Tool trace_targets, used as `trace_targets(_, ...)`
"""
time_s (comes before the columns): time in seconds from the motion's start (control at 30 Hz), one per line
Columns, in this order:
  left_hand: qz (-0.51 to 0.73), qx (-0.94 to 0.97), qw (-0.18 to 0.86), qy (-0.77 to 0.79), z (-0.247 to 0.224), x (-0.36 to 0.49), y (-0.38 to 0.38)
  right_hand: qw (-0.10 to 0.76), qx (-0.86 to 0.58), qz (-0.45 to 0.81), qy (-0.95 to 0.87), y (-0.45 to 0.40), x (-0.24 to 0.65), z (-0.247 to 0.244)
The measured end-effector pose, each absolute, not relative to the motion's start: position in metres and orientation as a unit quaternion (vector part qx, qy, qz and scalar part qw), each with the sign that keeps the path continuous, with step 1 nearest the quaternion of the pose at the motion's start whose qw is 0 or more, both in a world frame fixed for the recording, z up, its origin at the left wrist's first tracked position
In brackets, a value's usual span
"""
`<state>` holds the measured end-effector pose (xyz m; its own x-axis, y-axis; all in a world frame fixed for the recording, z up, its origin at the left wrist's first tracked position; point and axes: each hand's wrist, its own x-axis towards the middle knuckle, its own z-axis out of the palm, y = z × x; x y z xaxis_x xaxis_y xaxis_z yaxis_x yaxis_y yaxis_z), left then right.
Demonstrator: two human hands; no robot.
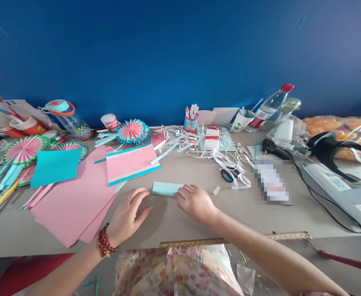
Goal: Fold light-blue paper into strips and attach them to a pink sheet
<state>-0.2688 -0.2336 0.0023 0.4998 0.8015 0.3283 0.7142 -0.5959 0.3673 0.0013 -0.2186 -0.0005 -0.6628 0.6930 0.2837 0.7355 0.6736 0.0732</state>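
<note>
A folded light-blue paper strip [165, 189] lies flat on the table at the centre. My right hand [196, 202] has its fingers curled together over the strip's right end and grips it there. To the left of the strip, my left hand [131, 216] rests on the table, thumb and fingers apart, holding nothing. Beyond my left hand is a pink sheet with blue bands [133, 162] along two edges. Large pink sheets [72, 201] are stacked left of that hand, with a blue sheet [56, 166] partly over them.
Paper rosettes [133, 131] sit at the back and left. White ribbons and scissors [227, 176] lie right of centre. A pen cup [191, 122], a plastic bottle [268, 109] and a paper cup [242, 120] stand by the blue wall. A power strip [337, 193] is at the right.
</note>
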Motion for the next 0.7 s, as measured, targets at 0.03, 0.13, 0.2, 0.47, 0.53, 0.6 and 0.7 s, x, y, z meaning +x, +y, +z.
trace_targets(0.03, 0.263, 0.849, 0.102, 0.446, 0.005, -0.267, -0.234, 0.143, -0.402, -0.077, -0.901, -0.217, 0.004, 0.0)
trace_targets(0.13, 0.282, 0.849, 0.124, 0.429, 0.017, -0.252, -0.235, 0.266, -0.464, 0.028, -0.845, -0.214, 0.01, 0.008)
trace_targets(0.2, 0.27, 0.868, 0.112, 0.401, 0.028, -0.236, -0.232, 0.364, -0.502, 0.133, -0.774, -0.215, 0.01, 0.016)
trace_targets(0.47, 0.276, 0.897, 0.002, 0.345, 0.046, -0.186, -0.208, 0.534, -0.449, 0.437, -0.568, -0.243, -0.013, 0.022)
trace_targets(0.53, 0.291, 0.898, 0.001, 0.329, 0.046, -0.185, -0.206, 0.531, -0.451, 0.424, -0.578, -0.247, -0.011, 0.018)
trace_targets(0.6, 0.307, 0.895, 0.012, 0.323, 0.046, -0.187, -0.206, 0.522, -0.463, 0.381, -0.606, -0.25, -0.003, 0.016)
trace_targets(0.7, 0.315, 0.889, 0.038, 0.329, 0.049, -0.194, -0.21, 0.52, -0.509, 0.194, -0.658, -0.254, 0.012, 0.023)
